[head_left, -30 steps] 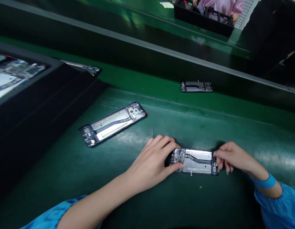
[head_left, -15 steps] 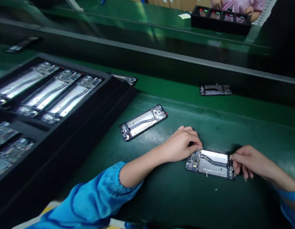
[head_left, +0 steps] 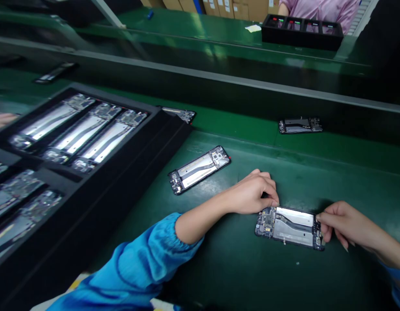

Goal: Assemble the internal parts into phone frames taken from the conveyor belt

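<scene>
A phone body without its back cover (head_left: 297,226) lies on the green mat, showing its circuit board at the left end, a dark flex cable across the bare metal middle and small parts at the right end. The pinched fingertips of my left hand (head_left: 256,192) touch its upper edge by the circuit board. At the upper right corner, my right hand (head_left: 344,224) has thumb and forefinger pressed together, its other fingers curled beside the end. Whatever is between either hand's fingertips is too small to make out. Another opened phone body (head_left: 200,169) lies tilted to the left.
A black foam tray (head_left: 144,151) with several opened phones stands on the left. Further phone bodies lie behind it (head_left: 180,114) and at the back right (head_left: 300,125). A rail (head_left: 200,75) crosses behind; beyond it, a person in pink (head_left: 319,11) is near a black box (head_left: 301,36).
The whole view has shifted slightly, so things sit a little further right and lower. Both hands stay at the same ends of the phone body. Another hand now shows at the far left edge.
</scene>
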Demonstrator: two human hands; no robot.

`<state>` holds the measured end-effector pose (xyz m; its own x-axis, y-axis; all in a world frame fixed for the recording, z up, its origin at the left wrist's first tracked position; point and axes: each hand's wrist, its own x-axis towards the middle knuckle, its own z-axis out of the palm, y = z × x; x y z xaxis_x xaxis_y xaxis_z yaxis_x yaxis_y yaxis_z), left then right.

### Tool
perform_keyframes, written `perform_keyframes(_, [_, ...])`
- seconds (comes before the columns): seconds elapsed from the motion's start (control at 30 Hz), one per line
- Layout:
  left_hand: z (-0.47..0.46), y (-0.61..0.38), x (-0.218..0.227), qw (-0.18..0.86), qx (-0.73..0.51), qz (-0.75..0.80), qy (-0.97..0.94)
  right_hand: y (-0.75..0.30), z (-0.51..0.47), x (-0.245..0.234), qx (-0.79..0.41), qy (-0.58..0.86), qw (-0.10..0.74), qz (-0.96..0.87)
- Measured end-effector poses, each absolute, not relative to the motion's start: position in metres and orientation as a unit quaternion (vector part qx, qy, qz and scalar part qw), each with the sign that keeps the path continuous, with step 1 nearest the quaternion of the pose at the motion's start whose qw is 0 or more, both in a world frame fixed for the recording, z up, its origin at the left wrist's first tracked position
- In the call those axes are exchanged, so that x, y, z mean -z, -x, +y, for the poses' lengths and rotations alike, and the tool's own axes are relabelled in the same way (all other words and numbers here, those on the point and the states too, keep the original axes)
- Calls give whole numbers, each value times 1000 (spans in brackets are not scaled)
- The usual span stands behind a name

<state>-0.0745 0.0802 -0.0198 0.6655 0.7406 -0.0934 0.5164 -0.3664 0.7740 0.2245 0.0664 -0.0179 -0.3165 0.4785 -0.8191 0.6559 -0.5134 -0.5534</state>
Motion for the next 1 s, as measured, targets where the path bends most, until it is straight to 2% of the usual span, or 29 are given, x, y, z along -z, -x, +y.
perform_keyframes(1.0, [95,51,8,361,-84,327,-870,-217,66,17,637,-585,50,499])
